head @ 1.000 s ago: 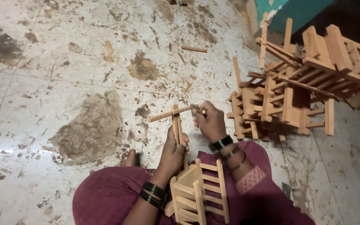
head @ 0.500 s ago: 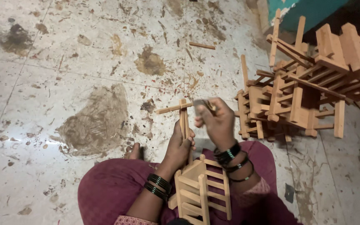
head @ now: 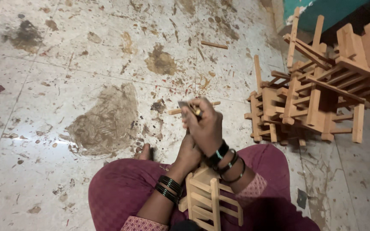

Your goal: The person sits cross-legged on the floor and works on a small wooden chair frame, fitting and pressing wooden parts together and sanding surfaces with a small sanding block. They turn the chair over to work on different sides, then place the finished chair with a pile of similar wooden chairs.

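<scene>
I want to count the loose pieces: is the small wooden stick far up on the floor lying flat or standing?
Lying flat. The small wooden stick shows its whole length along the stained floor, apart from the pile of wooden frames, and nothing props it up.

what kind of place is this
Probably a small home woodcraft workshop, worked on the floor: a stained, chip-strewn tile floor, a pile of small slatted wooden frames, and another frame on the person's lap.

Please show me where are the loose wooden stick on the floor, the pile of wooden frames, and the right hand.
loose wooden stick (head: 214, 44), head view, middle of its length.
pile of wooden frames (head: 317, 100), head view, an upright slat.
right hand (head: 204, 126), head view, back of the hand.
</scene>
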### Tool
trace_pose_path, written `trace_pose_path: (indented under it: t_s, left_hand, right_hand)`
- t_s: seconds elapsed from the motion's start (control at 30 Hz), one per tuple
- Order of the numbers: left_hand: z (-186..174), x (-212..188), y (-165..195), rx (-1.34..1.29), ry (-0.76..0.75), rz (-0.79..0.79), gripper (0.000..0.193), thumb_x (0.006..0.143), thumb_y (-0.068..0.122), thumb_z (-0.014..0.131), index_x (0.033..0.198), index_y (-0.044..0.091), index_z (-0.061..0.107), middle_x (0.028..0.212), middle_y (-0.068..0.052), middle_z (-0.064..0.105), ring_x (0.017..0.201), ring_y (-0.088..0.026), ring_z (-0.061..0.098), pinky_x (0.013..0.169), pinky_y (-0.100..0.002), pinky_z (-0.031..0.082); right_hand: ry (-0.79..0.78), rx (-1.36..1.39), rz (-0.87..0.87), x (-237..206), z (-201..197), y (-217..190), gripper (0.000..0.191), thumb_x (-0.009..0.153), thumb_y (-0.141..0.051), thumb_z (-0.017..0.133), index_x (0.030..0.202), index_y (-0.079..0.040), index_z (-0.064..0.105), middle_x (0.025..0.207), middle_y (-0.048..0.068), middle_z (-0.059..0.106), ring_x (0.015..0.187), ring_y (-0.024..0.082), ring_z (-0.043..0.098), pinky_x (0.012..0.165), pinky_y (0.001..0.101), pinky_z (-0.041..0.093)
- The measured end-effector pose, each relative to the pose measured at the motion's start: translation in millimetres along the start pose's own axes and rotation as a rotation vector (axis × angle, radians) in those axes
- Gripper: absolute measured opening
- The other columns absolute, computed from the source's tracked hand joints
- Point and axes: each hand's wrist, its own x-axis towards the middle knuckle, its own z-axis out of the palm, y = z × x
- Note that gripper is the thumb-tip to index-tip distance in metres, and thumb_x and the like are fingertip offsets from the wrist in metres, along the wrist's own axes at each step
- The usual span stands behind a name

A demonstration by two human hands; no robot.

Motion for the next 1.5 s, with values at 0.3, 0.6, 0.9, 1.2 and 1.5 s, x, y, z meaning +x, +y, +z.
trace_pose_path:
  t_s: [0.3,0.6,0.9,1.2,1.5]
  left_hand:
    - [1.1,-0.6,2.0,0.013,0.005,-0.002,0.037,0.100,0.010,0.052,0.135,-0.002,0.053,0.121,-0.017,0.070,0.111,-0.024,0.068,0.093,-0.036,0.057]
    - [-4.3,-2.8,7.0,0.051,0.012,0.055,0.039,0.101,0.003,0.047,0.140,0.005,0.045,0.112,-0.011,0.064,0.100,-0.022,0.065,0.082,-0.034,0.058]
    - [-2.4,-4.1,12.4,0.097,0.047,0.217,0.059,0.101,-0.005,0.046,0.156,0.003,0.028,0.132,-0.019,0.054,0.117,-0.030,0.056,0.098,-0.038,0.049]
    - [-5.2,-7.7,18.4,-0.175,0.013,-0.106,0.067,0.094,-0.002,0.046,0.157,0.010,0.027,0.120,-0.017,0.056,0.099,-0.025,0.059,0.084,-0.033,0.056]
    - [-8.0,-8.2,17.7,0.084,0.039,0.304,0.058,0.102,-0.008,0.047,0.154,0.004,0.026,0.129,-0.011,0.056,0.115,-0.016,0.057,0.094,-0.031,0.052]
  right_hand:
    - [-0.037,-0.046,-0.013,-1.2,-1.4,-1.3,0.006,0.097,-0.006,0.059,0.101,-0.004,0.063,0.082,0.003,0.076,0.068,0.007,0.075,0.057,0.0222,0.062]
    - [-0.156,-0.007,-0.011,-34.0,-21.8,12.7,0.007,0.098,-0.012,0.067,0.099,-0.005,0.066,0.083,0.005,0.077,0.065,0.009,0.076,0.056,0.0228,0.064]
    - [0.072,-0.293,-0.081,1.7,-24.2,26.4,0.014,0.096,-0.004,0.066,0.108,-0.006,0.072,0.088,0.007,0.078,0.068,0.013,0.077,0.053,0.0284,0.059]
    - [0.110,-0.311,0.162,3.2,-32.8,52.7,0.005,0.099,-0.004,0.066,0.102,-0.007,0.069,0.079,0.005,0.077,0.064,0.013,0.075,0.052,0.0258,0.060]
    - [0.058,-0.222,-0.293,-13.5,-10.0,39.1,0.026,0.086,0.000,0.063,0.112,-0.002,0.066,0.093,0.011,0.076,0.078,0.015,0.075,0.064,0.0292,0.058]
